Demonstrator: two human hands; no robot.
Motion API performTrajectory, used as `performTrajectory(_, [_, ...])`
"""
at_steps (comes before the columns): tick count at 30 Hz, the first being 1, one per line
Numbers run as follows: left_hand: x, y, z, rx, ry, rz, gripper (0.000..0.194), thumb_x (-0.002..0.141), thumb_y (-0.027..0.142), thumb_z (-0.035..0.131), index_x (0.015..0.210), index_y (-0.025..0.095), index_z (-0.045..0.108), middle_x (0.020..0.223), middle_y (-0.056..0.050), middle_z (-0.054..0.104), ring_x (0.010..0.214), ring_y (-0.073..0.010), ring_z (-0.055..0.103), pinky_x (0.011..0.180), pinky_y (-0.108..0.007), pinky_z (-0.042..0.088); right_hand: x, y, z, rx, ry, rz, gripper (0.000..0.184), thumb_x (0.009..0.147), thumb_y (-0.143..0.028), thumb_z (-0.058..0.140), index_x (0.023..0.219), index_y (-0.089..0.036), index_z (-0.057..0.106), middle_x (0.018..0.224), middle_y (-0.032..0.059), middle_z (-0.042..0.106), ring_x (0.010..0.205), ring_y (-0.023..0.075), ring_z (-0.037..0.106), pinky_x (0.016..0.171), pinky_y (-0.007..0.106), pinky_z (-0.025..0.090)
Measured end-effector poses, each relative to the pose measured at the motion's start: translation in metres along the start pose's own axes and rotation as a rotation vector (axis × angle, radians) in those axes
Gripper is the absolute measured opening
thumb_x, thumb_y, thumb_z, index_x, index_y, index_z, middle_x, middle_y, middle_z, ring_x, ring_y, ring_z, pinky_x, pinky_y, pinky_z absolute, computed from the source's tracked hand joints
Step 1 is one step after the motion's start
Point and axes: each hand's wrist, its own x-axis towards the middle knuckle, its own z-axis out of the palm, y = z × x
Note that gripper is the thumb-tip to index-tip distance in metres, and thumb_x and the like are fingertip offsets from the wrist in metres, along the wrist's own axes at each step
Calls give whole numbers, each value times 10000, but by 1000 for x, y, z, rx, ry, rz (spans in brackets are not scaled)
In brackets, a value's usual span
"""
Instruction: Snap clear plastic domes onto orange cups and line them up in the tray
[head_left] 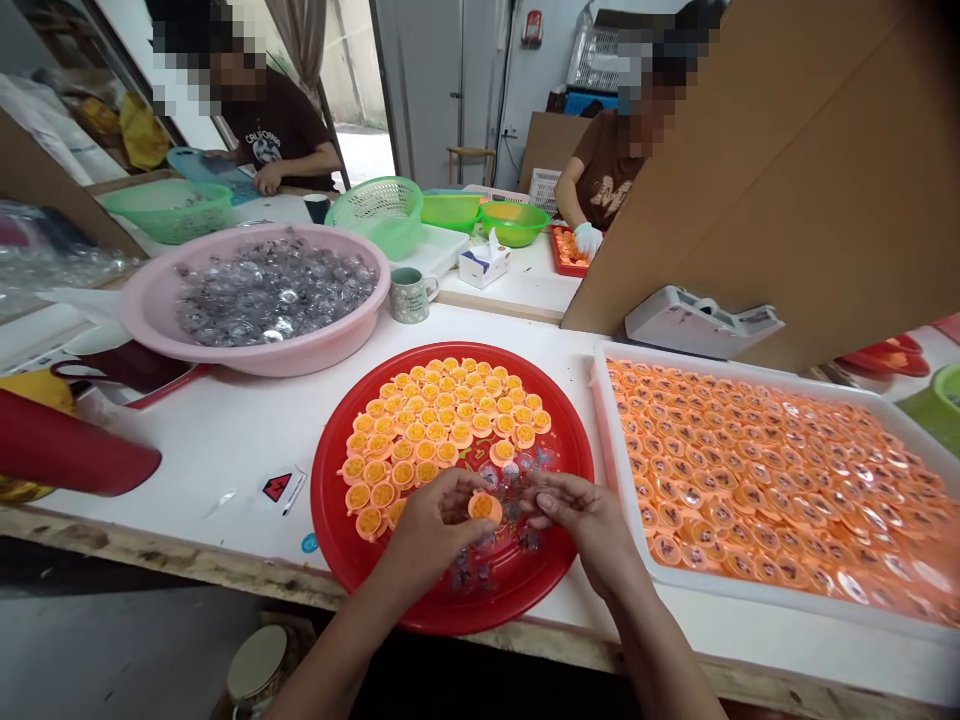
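Observation:
My left hand [431,525] pinches one small orange cup [484,506] with a yellow centre over the near part of a round red tray [564,440]. My right hand [581,520] is beside it, fingers curled together close to the cup; what it holds is hidden. Several more orange cups [442,420] lie in rows on the tray's far half. A few clear plastic lids [510,470] lie loose on the tray near my fingers.
A white tray [750,600] of capped orange cups lies at the right. A pink basin [150,300] of clear lids stands at the back left, with a mug [409,294], green baskets [379,210] and a cardboard panel [787,170] behind. Two other people work at the far table.

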Motion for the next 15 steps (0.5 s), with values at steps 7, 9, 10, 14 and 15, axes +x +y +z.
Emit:
performTrajectory(7, [-3,-11,5,-175,-34,-33,341,661,184,714,996,189,651,1006,-46,701,972,-217,644,840,-331,512,-6,0,4,-78,-16,-66,262,623,-312,848,842,-201,759,780,31,741,721,165,656,694,281,522])
performTrajectory(9, [-4,-14,5,-206,-43,-36,373,649,167,711,1015,190,639,1042,-54,693,993,-223,642,829,-329,519,-8,-1,5,-82,-57,-46,308,631,-287,843,914,-210,749,794,29,740,736,168,664,693,280,525])
performTrajectory(10, [-4,-16,6,-209,-41,-37,375,639,159,715,1004,188,635,1028,-50,693,984,-220,645,822,-323,521,-9,-2,6,-87,-83,-41,310,639,-272,838,925,-209,738,782,23,732,723,161,660,679,273,524])
performTrajectory(14, [-5,-22,7,-182,-34,-30,343,620,144,729,947,179,632,941,-31,700,935,-200,653,810,-299,513,-14,-8,12,-120,-157,-32,261,680,-262,806,911,-196,706,749,4,690,686,133,627,651,248,510])
performTrajectory(15, [-5,-22,7,-182,-41,-28,337,625,142,725,948,178,633,942,-31,702,934,-198,653,808,-298,512,-14,-9,14,-120,-173,-27,281,693,-281,795,944,-197,702,760,6,682,696,137,625,658,257,514])
